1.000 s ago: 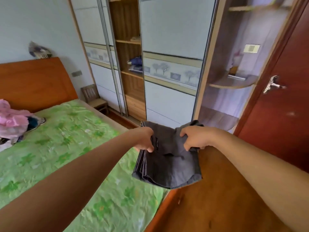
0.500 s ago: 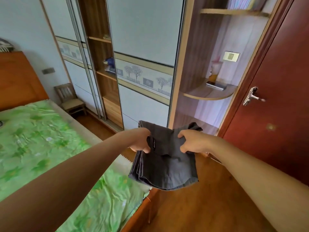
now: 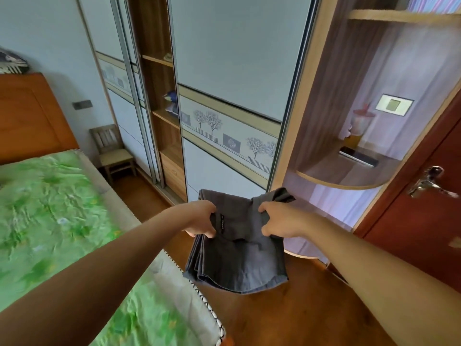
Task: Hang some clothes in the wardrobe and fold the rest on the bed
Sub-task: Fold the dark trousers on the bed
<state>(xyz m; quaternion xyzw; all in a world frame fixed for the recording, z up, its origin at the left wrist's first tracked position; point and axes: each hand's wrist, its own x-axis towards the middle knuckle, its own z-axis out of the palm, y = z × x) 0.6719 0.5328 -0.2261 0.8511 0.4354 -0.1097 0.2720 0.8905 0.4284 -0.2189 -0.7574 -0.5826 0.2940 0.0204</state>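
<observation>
One folded dark grey cloth garment [image 3: 239, 248] is held in the air by two hands. The left hand [image 3: 202, 218] pinches its upper left edge, fingers curled round the cloth. The right hand [image 3: 279, 221] grips the upper right edge the same way. The garment hangs over the brown wooden floor [image 3: 299, 320], just beside the corner of one bed with a crumpled green floral sheet [image 3: 50, 221], and in front of the pale sliding-door wardrobe [image 3: 232, 58]. Fold layers at its left edge: possibly four, blurred. One small wooden chair [image 3: 113, 156] stands by the wardrobe.

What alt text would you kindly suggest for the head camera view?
The left hand and right hand grip the top of a folded dark grey garment, held over the wooden floor. A bed with a crumpled green sheet lies left; a pale sliding-door wardrobe stands ahead.
</observation>
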